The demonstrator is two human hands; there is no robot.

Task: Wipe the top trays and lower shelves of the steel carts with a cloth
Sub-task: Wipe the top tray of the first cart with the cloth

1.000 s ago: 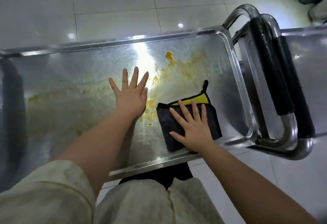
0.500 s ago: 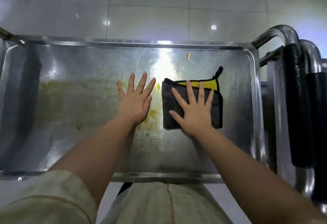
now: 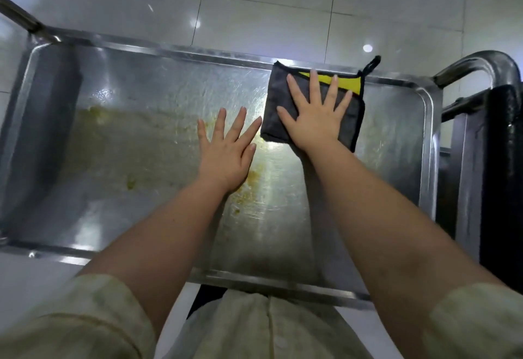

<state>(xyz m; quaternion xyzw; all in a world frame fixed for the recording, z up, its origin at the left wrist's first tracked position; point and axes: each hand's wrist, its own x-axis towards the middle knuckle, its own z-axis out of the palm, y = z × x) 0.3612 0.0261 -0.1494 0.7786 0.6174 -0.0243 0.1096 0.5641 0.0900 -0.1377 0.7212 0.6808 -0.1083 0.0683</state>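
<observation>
Obs: right hand (image 3: 314, 123) fingers spread flat, pressing cloth (image 3: 278, 98) at the far rim of the top tray (image 3: 169, 50). Left hand (image 3: 226, 157) flat, empty, on steel.
Risk, I judge: cloth overshoots the rim beyond the fingertips. Yellow residue (image 3: 93, 120) left of the fingers, possibly greasy, smears.

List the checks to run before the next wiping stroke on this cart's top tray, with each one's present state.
1. Right hand flat on the cloth: ok.
2. Cloth folded and lying flat at the far rim of the tray: ok.
3. Left hand off the cloth, flat on the tray: ok.
4. Yellow residue left of centre wiped: not ok.
5. Lower shelf clean: cannot tell, hidden.
</observation>
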